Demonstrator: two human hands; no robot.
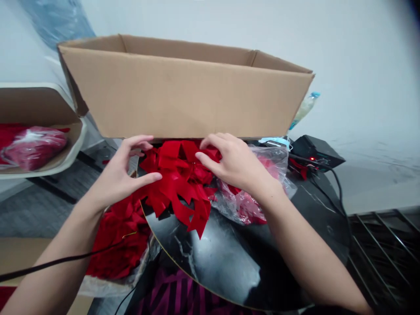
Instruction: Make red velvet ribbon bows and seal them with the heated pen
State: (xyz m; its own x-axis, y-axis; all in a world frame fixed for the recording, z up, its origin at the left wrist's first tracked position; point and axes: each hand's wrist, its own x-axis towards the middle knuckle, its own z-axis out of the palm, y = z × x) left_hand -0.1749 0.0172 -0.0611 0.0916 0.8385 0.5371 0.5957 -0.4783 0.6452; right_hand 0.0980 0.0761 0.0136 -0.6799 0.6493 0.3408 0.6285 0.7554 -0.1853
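Two thumbs stand apart from curved fingers, left hand (126, 173) and right hand (234, 159) open, gripping nothing I can see. Between them, red bows (180, 181) lie on the table's (219, 258) left, just near of the box (190, 96). I judge them light, soft; I'd pinch their middles.

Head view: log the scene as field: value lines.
centre: glossy red fork-ended ribbon pile on black marble-patterned table
left hand: open, at pile's left side
right hand: open, curved over pile's right side
contact: cannot tell for either hand
behind pile: open-topped brown cardboard box
right of pile: clear plastic bag, red contents
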